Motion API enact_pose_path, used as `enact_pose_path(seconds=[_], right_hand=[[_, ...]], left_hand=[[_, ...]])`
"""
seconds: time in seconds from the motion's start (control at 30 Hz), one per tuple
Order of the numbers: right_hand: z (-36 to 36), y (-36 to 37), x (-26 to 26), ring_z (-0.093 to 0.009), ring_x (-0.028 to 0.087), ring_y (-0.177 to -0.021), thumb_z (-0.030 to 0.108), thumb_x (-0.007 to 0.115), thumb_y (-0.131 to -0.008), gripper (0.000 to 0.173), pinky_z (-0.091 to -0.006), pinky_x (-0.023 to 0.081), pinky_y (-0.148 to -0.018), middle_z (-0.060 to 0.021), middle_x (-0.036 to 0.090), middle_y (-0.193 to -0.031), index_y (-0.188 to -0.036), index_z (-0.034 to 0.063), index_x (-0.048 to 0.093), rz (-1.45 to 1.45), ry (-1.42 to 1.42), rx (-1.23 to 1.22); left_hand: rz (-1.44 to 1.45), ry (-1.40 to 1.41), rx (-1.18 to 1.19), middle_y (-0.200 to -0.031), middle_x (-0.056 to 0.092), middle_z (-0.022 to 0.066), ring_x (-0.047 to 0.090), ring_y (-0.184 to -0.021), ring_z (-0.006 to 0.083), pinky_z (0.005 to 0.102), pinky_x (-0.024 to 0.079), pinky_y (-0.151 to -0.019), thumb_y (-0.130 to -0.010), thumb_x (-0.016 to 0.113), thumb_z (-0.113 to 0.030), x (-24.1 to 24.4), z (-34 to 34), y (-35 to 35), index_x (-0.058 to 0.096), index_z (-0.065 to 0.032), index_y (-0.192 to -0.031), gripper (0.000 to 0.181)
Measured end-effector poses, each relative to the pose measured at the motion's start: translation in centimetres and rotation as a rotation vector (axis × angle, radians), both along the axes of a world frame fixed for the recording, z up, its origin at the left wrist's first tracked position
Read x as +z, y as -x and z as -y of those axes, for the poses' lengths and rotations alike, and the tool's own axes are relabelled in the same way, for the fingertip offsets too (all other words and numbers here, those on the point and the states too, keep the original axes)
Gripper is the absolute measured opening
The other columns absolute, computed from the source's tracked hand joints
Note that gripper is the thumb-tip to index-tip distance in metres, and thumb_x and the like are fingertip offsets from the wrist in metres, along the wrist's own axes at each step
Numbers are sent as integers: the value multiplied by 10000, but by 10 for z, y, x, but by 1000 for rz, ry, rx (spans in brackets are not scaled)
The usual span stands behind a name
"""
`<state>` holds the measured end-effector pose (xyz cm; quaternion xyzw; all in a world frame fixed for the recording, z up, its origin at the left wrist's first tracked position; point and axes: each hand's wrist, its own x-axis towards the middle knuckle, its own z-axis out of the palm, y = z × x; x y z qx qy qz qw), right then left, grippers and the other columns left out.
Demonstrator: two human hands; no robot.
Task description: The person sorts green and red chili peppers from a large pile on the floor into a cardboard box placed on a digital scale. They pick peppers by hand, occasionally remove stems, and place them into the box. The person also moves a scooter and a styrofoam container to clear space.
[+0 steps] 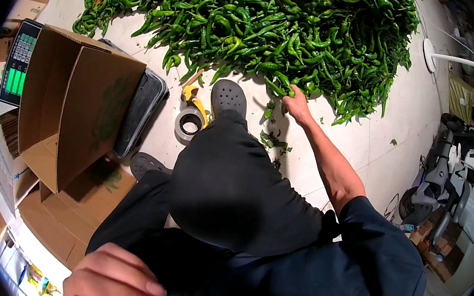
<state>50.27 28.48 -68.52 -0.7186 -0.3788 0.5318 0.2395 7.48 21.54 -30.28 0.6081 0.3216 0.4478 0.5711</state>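
A large heap of long green chili peppers (pixel 259 28) lies on the pale tiled floor in front of me. My right hand (pixel 296 103) reaches to the heap's near edge with its fingers closed around a green pepper (pixel 291 93). Other peppers touch or lie close to those fingers. My left hand (pixel 112 289) is raised near the camera at the lower left, slightly blurred. Its fingers are curled, and the inside of the palm is hidden, so I cannot see whether anything is in it.
An open cardboard box (pixel 104 105) stands tilted on a black scale platform (pixel 140 115) at the left, beside a lit scale display (pixel 18 82). A tape dispenser (pixel 190 93) with a tape roll (pixel 188 126) lies by my shoe. A white fan stand (pixel 428 55) is on the right.
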Motion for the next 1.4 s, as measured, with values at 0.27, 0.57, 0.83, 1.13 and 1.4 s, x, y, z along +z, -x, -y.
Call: enact_pose_path(seconds=[0.27, 0.57, 0.83, 1.13, 1.4], right_hand=[[-10, -2, -4, -128, 466, -520, 84, 588, -804, 232, -277, 347, -464, -29, 575, -746, -1032, 72, 545, -354, 173, -375], [-25, 16, -55, -160, 530, -623, 105, 677, -733, 180, -314, 463, -521, -48, 578, -742, -860, 35, 570, -44, -5, -522], [-40, 59, -9, -222, 592, -773, 235, 807, -747, 440, -396, 580, -529, -139, 587, -955, -1029, -5, 571, -319, 37, -531], [-69, 84, -33, -436, 570, -1137, 661, 761, -627, 987, -489, 450, -965, -300, 586, -1213, -1235, -71, 501, 775, 76, 47], [-93, 57, -41, -364, 639, -1058, 820, 651, -620, 983, -431, 474, -902, -254, 684, -1060, -1004, -84, 698, 799, 321, 294]], left_hand=[[-194, 120, 360, -715, 554, 64, 561, -638, 183, 284, 469, -554, -832, 671, -279, 2, 6, -39, 597, -89, -786, 208], [-255, 88, 344, -704, 560, 73, 572, -620, 192, 290, 479, -562, -826, 677, -288, 0, 4, -40, 594, -71, -773, 239], [-268, 126, 427, -704, 617, 109, 629, -631, 229, 321, 504, -611, -810, 680, -169, 7, 11, -41, 648, -19, -843, 156], [-422, 122, 604, -802, 460, 40, 485, -719, 188, 324, 383, -670, -906, 574, -275, 15, 20, 19, 568, -79, -980, 209], [-376, 105, 476, -871, 434, 23, 450, -795, 177, 322, 339, -740, -903, 554, -274, -13, 23, 65, 563, -75, -1063, 255]])
